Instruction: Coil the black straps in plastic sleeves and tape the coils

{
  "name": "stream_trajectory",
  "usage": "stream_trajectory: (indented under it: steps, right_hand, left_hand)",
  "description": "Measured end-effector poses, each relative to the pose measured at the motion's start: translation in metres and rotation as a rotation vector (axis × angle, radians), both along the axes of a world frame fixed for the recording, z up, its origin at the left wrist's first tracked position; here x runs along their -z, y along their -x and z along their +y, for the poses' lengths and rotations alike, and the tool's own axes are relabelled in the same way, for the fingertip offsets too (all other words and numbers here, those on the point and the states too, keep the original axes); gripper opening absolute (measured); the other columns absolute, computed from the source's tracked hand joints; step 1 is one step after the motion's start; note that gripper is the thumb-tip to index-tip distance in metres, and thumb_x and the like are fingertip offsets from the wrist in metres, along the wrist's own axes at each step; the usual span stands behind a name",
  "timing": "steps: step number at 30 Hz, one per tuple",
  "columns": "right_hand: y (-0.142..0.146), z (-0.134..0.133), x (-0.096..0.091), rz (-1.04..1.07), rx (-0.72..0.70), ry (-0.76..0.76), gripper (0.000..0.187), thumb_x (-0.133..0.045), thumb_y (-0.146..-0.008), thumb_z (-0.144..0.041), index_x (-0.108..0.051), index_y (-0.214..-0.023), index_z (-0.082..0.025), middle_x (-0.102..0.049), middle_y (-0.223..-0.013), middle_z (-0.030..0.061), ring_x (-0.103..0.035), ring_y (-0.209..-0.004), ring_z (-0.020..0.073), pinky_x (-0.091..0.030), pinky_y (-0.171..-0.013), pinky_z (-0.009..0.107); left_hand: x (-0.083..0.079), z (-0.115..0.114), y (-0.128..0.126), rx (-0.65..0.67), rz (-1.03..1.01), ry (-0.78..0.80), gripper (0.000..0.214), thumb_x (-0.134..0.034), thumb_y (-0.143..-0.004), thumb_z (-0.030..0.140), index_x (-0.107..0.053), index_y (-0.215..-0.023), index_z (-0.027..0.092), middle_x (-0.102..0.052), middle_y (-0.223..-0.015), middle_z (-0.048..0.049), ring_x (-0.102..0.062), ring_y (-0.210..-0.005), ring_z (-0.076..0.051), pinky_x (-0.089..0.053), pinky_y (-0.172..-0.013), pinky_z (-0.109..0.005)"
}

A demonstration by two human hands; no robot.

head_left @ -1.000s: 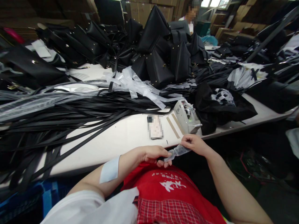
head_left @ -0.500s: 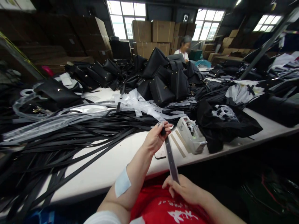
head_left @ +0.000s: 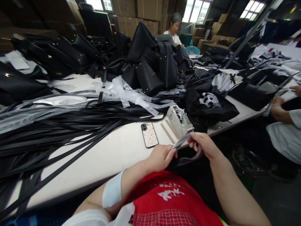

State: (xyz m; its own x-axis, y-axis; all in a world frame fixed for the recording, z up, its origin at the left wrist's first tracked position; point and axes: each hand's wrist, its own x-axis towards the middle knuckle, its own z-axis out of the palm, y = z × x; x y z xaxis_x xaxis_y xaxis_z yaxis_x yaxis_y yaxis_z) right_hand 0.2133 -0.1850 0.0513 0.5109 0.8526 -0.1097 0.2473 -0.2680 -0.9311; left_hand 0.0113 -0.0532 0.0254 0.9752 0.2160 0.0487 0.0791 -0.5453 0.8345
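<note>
A grey-looking strap [head_left: 181, 142], probably sleeved in clear plastic, runs between my two hands and loops down below them. My left hand [head_left: 162, 157] pinches it at the table's front edge. My right hand [head_left: 204, 145] is closed on the strap a little further right, near its upper end. Just behind my hands stands a white tape dispenser [head_left: 177, 121]. To the left of it a phone in a patterned case [head_left: 150, 135] lies flat on the white table [head_left: 113, 157].
Long black straps [head_left: 77, 128] cover the table's left side. Clear plastic strips [head_left: 124, 92] lie beyond them, before a heap of black bags [head_left: 148, 69]. A black bag with checked material [head_left: 209, 103] sits to the right. Another person's arm [head_left: 279, 110] reaches in at far right.
My left hand has come down and toward me, uncovering the phone. My right hand has risen to the right. The strap, stretched straight before, now bends in a loop. The view has turned right.
</note>
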Motion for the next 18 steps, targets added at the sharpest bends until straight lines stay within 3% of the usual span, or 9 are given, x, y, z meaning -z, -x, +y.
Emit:
stream_trajectory:
  steps: [2,4,5,7,9,11,13,16,18]
  right_hand:
    - [-0.004,-0.001,0.001,-0.274,-0.057,-0.014,0.045,-0.070,-0.074,-0.053,-0.066,-0.104,-0.019,-0.069,-0.100,0.0100,-0.065,-0.086,0.0247,-0.053,-0.079,0.037]
    - [0.005,0.002,0.005,-0.434,-0.194,-0.057,0.060,-0.074,-0.072,-0.043,-0.058,-0.126,-0.022,-0.059,-0.127,0.0109,-0.053,-0.119,0.0309,-0.040,-0.105,0.044]
    - [0.015,0.005,0.009,-0.434,-0.270,-0.063,0.055,-0.071,-0.075,-0.042,-0.058,-0.125,-0.023,-0.058,-0.128,0.0110,-0.050,-0.122,0.0311,-0.037,-0.107,0.045]
    - [0.045,0.012,0.021,-0.303,-0.393,-0.030,0.031,-0.059,-0.086,-0.043,-0.067,-0.105,-0.020,-0.067,-0.107,0.0108,-0.059,-0.105,0.0281,-0.045,-0.096,0.042]
    - [0.081,0.016,0.034,-0.053,-0.493,0.053,0.037,-0.046,-0.094,-0.047,-0.068,-0.084,-0.018,-0.066,-0.075,0.0058,-0.061,-0.073,0.0197,-0.051,-0.072,0.033]
    - [0.111,0.013,0.040,0.236,-0.614,0.124,0.040,-0.044,-0.096,-0.049,-0.067,-0.090,-0.017,-0.059,-0.061,0.0002,-0.053,-0.054,0.0127,-0.046,-0.055,0.025]
    - [0.123,0.004,0.034,0.466,-0.706,0.102,0.040,-0.046,-0.096,-0.050,-0.066,-0.101,-0.015,-0.058,-0.058,-0.0014,-0.048,-0.048,0.0093,-0.039,-0.049,0.021]
    - [0.098,-0.010,0.015,0.523,-0.652,-0.029,0.040,-0.052,-0.093,-0.050,-0.068,-0.098,-0.013,-0.057,-0.054,-0.0006,-0.047,-0.045,0.0085,-0.034,-0.046,0.020]
    - [0.065,-0.011,0.003,0.416,-0.515,-0.068,0.044,-0.052,-0.092,-0.054,-0.069,-0.089,-0.013,-0.054,-0.048,-0.0009,-0.044,-0.039,0.0090,-0.032,-0.041,0.021]
  left_hand:
    - [0.001,-0.001,0.001,0.029,0.042,0.219,0.054,-0.026,-0.098,0.050,-0.064,-0.078,0.018,-0.054,-0.059,-0.0003,-0.050,-0.056,-0.012,-0.039,-0.060,-0.024]
    - [0.000,-0.003,0.000,0.080,0.049,0.501,0.058,-0.029,-0.095,0.059,-0.062,-0.078,0.016,-0.046,-0.052,0.0029,-0.041,-0.047,-0.010,-0.035,-0.052,-0.022]
    - [-0.002,-0.003,-0.002,0.095,0.028,0.642,0.058,-0.031,-0.093,0.062,-0.061,-0.079,0.015,-0.042,-0.051,0.0044,-0.037,-0.045,-0.009,-0.035,-0.050,-0.022]
    - [-0.007,-0.003,-0.008,0.050,-0.075,0.866,0.057,-0.034,-0.092,0.064,-0.061,-0.086,0.014,-0.039,-0.052,0.0060,-0.036,-0.044,-0.008,-0.038,-0.050,-0.022]
    - [-0.011,0.003,-0.015,-0.137,-0.250,0.922,0.054,-0.034,-0.093,0.060,-0.060,-0.098,0.013,-0.042,-0.059,0.0047,-0.041,-0.049,-0.010,-0.044,-0.056,-0.025]
    - [-0.009,0.013,-0.019,-0.392,-0.421,0.738,0.050,-0.033,-0.096,0.055,-0.057,-0.110,0.014,-0.050,-0.068,0.0012,-0.049,-0.059,-0.012,-0.048,-0.066,-0.029]
    - [0.000,0.021,-0.017,-0.540,-0.504,0.376,0.048,-0.030,-0.098,0.050,-0.055,-0.116,0.014,-0.058,-0.078,-0.0038,-0.056,-0.072,-0.017,-0.048,-0.080,-0.034]
    - [0.016,0.023,-0.010,-0.396,-0.423,-0.091,0.046,-0.029,-0.097,0.044,-0.059,-0.116,0.014,-0.064,-0.089,-0.0111,-0.059,-0.089,-0.023,-0.044,-0.090,-0.039]
    - [0.021,0.017,-0.005,-0.230,-0.292,-0.223,0.046,-0.031,-0.095,0.044,-0.064,-0.106,0.014,-0.065,-0.089,-0.0134,-0.060,-0.087,-0.025,-0.046,-0.085,-0.040]
